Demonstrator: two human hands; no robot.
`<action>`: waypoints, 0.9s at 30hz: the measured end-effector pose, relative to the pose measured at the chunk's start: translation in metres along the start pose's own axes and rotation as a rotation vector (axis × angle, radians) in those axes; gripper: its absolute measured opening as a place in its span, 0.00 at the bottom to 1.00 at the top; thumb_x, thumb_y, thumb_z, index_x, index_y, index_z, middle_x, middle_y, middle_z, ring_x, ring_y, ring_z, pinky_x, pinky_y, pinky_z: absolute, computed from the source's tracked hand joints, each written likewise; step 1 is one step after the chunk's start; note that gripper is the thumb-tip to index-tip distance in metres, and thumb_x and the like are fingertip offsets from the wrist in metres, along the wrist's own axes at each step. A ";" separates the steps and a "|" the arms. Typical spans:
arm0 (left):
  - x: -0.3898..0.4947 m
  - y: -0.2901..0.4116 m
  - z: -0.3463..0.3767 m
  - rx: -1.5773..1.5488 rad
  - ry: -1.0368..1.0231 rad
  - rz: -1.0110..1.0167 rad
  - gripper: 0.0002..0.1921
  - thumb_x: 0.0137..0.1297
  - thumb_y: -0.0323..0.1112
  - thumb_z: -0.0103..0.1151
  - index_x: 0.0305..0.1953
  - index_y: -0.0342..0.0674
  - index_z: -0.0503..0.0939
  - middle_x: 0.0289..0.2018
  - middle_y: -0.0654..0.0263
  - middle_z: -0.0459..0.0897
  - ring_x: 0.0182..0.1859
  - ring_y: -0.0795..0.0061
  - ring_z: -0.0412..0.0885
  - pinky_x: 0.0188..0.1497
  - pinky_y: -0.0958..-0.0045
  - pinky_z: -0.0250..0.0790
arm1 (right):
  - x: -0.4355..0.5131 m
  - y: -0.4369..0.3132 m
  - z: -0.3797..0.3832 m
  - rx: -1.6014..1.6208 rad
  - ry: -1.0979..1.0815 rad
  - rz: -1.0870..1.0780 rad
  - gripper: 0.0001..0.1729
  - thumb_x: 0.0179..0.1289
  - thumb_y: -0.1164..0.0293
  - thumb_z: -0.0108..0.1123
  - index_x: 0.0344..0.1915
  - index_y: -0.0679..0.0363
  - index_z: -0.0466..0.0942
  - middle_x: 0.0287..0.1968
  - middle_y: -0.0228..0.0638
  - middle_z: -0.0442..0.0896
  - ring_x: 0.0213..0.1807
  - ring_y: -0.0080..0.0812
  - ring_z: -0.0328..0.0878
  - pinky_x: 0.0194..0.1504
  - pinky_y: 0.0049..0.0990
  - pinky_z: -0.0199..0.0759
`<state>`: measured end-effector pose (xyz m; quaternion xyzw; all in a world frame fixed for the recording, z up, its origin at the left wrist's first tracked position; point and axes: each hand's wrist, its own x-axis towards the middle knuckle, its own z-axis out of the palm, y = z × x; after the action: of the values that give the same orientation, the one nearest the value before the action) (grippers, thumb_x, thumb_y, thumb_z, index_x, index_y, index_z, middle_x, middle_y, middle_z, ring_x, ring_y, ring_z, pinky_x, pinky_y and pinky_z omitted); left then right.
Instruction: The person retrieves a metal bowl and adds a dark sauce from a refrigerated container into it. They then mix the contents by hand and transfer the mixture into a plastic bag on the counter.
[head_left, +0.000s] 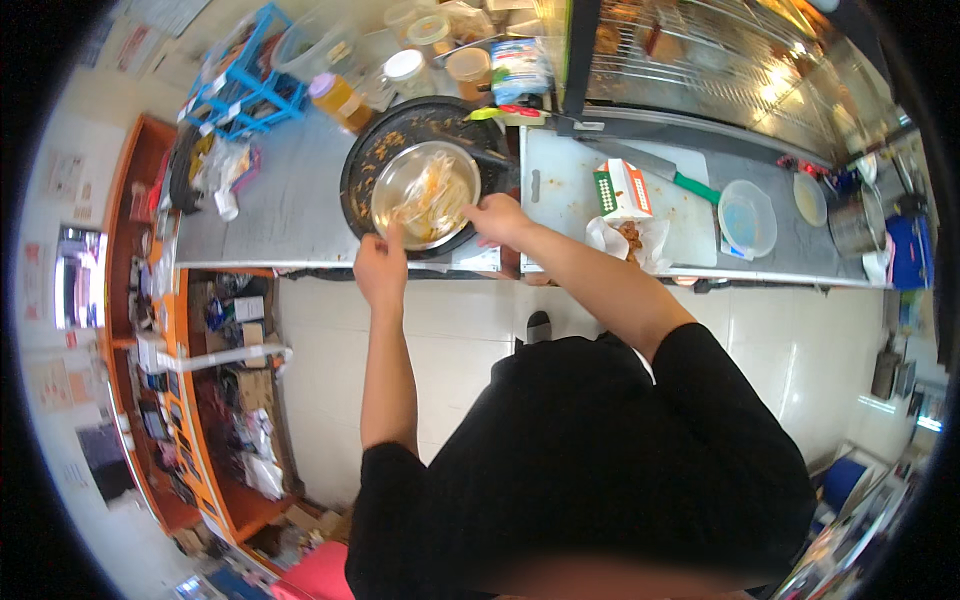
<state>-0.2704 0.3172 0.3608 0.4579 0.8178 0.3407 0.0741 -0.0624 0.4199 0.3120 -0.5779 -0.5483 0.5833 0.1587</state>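
Note:
A shiny metal bowl (390, 180) sits over a large black pan (390, 142) that has orange-brown food bits stuck inside. Crumpled clear plastic (439, 187) with yellowish-orange smears lies in the bowl. My left hand (381, 270) pinches the bowl's near-left rim, thumb over the edge. On its right side, the fingers of my right hand (501, 220) grip the rim, close to the plastic. Whether the fingers also catch some of the plastic is too small to tell.
Right of the pan, a white cutting board (555, 217) carries a paper carton (621, 187), brown fried pieces (630, 238) on paper, and a green-handled knife (694, 187). Behind stand an oil bottle (341, 101), tubs (469, 71) and a glass-fronted warming cabinet (697, 67). A plastic bowl (746, 217) is farther right.

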 end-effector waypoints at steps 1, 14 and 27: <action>-0.013 -0.005 -0.002 -0.029 -0.037 -0.030 0.25 0.71 0.51 0.65 0.28 0.32 0.79 0.26 0.52 0.83 0.30 0.56 0.80 0.37 0.58 0.71 | 0.004 -0.004 0.006 -0.051 0.027 -0.028 0.28 0.67 0.51 0.63 0.39 0.72 0.84 0.34 0.48 0.88 0.31 0.39 0.90 0.32 0.37 0.83; -0.215 -0.183 0.088 0.537 -1.059 -0.178 0.32 0.72 0.63 0.59 0.28 0.34 0.79 0.24 0.51 0.83 0.30 0.52 0.81 0.38 0.51 0.72 | -0.224 0.110 -0.212 0.301 0.414 -0.436 0.16 0.64 0.68 0.63 0.47 0.67 0.85 0.31 0.26 0.83 0.31 0.16 0.76 0.32 0.25 0.73; -0.232 -0.022 0.160 0.781 -1.224 -0.048 0.35 0.71 0.66 0.56 0.34 0.31 0.80 0.30 0.49 0.84 0.36 0.51 0.82 0.44 0.51 0.72 | -0.481 0.619 -0.326 0.438 1.123 0.861 0.22 0.63 0.58 0.63 0.28 0.70 0.82 0.25 0.50 0.86 0.27 0.39 0.89 0.35 0.37 0.83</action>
<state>-0.0841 0.2022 0.1816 0.5413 0.7018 -0.2953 0.3569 0.6276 -0.0409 0.1307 -0.9083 0.0193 0.3065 0.2842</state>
